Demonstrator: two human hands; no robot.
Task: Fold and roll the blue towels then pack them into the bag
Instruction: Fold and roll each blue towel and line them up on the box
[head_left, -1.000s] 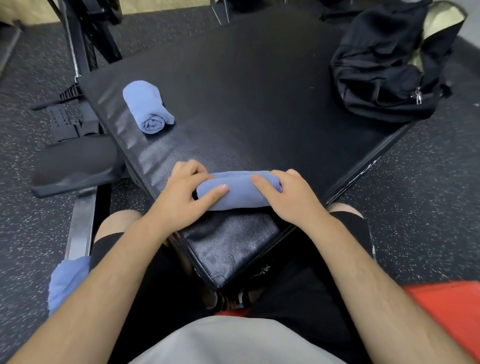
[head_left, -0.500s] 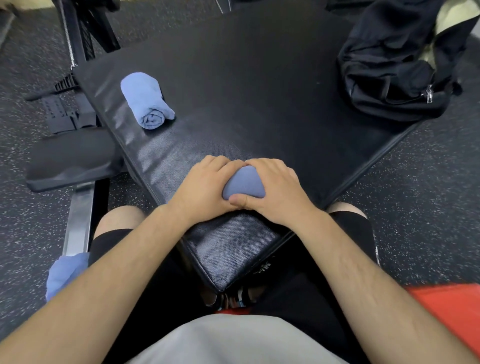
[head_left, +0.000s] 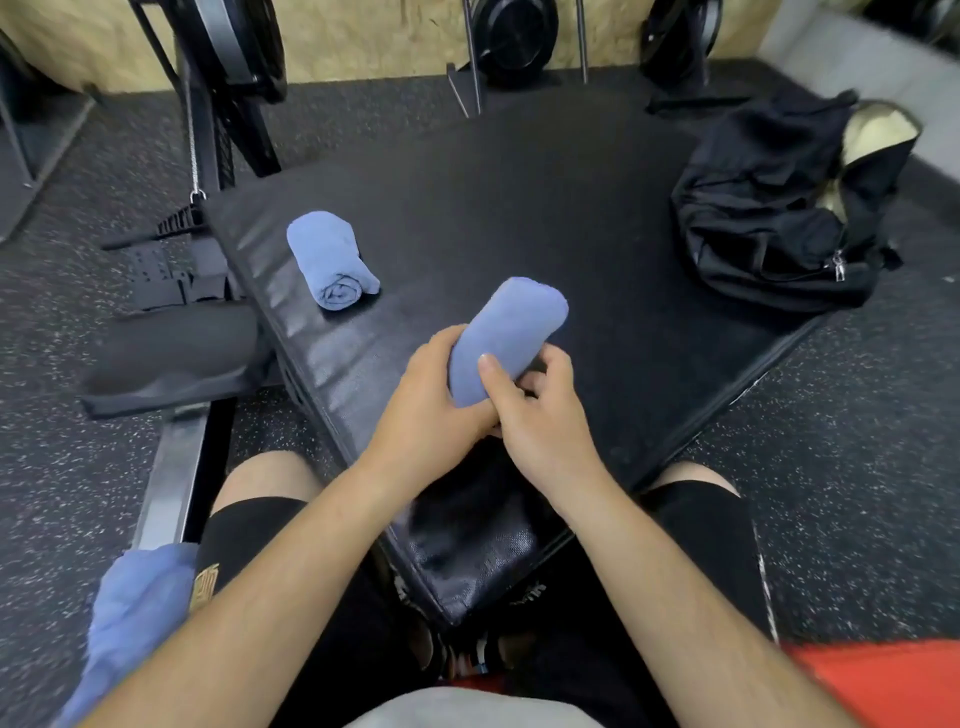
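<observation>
**Both hands on towel roll number two, bag sitting open-ish on the far corner**

Head cam, the only view here.

The left hand (head_left: 431, 395) is wrapped round the lower end of a rolled blue towel (head_left: 511, 332), with its fingers curled round the left side of it. The right hand (head_left: 540, 421) has the same end from the other side, fingers curled in underneath. A thumb lies flat along the front of the roll, and I honestly can't say for sure which hand it belongs to. So both hands are closed on the roll, neither is loose.

The roll is tilted, with its free end pointing up and away to the right, over the black padded desk (head_left: 519, 208). I can't tell if the bottom end touches the pad, because the hands hide it.

A second rolled towel (head_left: 332, 260) lies on the desk's left side, near the edge and well apart from the hands, with its spiral end facing the camera.

The black bag (head_left: 779, 218) is slumped on the far right corner of the desk. A pale lining shows at its top and a metal zip pull (head_left: 837, 266) hangs on the front.

One more loose blue towel (head_left: 135, 613) is bunched up by the person's left thigh, off the desk.

As for writing, there's a gold print (head_left: 205, 584) on the left leg of the black shorts, but it's too smeared to read. I can't make out anything legible on the bag.
</observation>
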